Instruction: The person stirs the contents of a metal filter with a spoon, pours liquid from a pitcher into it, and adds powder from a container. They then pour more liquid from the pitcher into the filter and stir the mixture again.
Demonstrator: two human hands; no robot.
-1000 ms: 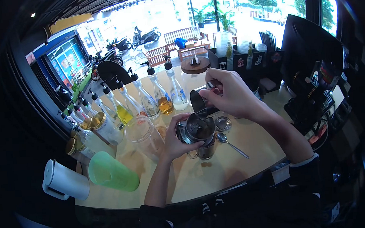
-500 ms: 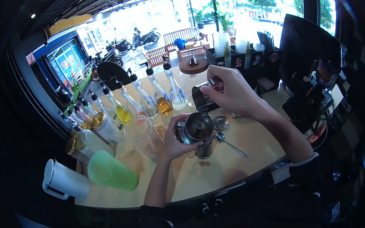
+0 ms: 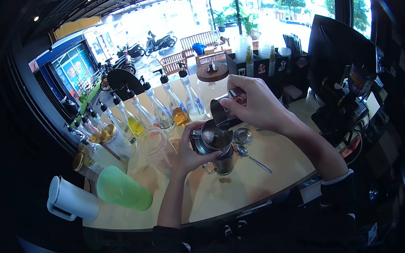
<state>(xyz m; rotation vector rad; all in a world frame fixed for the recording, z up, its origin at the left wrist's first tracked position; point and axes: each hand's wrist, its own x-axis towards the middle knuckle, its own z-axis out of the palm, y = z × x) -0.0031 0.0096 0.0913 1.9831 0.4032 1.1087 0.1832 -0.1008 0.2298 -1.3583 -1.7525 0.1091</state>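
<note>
— Where is the steel pitcher [image 3: 219, 114] held?
— Tilted above the filter cup [image 3: 211, 140], its handle pinched by the right hand [image 3: 256, 103].
— And the cup?
— Clasped by the left hand's [image 3: 189, 151] curled fingers; judged rigid, slick, light: best gripped around the wall.

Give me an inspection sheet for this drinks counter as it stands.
Surface: tan curved counter, mostly bare in front of the person.
Job's things: steel pitcher tilted over a metal filter, which is above a glass mug.
Clutter: spoon, round lid, pump bottles, clear jar, green tumbler, white jug.
Hands: left hand grips the metal filter; right hand holds the steel pitcher.
Cables: nothing seen.
Surroundings: dark screen at right, cup stacks, motorbikes outside.
</note>
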